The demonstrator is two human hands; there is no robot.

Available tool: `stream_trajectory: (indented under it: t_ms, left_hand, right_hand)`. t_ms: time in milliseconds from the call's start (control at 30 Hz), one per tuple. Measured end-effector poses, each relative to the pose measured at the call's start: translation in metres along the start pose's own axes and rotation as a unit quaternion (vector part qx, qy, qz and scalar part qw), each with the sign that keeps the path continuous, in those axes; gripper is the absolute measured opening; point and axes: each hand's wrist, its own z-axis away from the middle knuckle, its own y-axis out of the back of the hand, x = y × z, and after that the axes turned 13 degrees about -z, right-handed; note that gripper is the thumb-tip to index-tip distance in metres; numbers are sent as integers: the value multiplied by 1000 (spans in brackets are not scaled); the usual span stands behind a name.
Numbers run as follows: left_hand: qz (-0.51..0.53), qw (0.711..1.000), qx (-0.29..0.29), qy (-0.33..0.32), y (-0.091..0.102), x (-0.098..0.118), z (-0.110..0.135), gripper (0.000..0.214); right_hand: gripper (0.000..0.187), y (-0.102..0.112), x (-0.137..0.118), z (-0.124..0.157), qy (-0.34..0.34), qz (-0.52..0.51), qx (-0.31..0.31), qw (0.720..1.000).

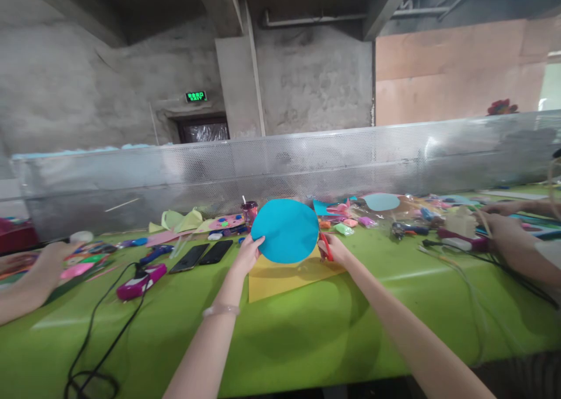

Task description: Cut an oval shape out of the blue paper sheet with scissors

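A round piece of blue paper [286,229] is held up above the table, its face toward me. My left hand [249,253] pinches its lower left edge, thumb in front and the other fingers behind. At the right edge of the disc, my right hand [333,249] is closed round red-handled scissors [326,247]; the blades are mostly hidden, so I cannot tell whether they touch the paper. Under both hands a sheet of yellow paper [280,282] lies on the green tabletop. Blue paper scraps [322,208] lie behind my right hand.
Two phones [216,252] and a purple power strip [142,282] with black cables lie to the left. A cup with a straw [249,212] stands behind the disc. Other people's hands work at far left [44,270] and right [511,229]. A perforated metal screen [280,165] closes off the back.
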Motion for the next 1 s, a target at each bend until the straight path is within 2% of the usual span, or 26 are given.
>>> stream_trajectory:
  t_ms: [433,733,1000]
  left_hand:
    - [-4,1000,-12,2,-2,3,3,35]
    - [-8,1000,-28,-3,-1,2,3,25]
    - [-4,1000,-20,2,-1,2,3,28]
  right_hand:
    - [22,0,1,-1,-11,4,1,1000]
    - [22,0,2,-2,-16,0,1,1000]
    - [22,1,4,-3,-18,-8,0,1000]
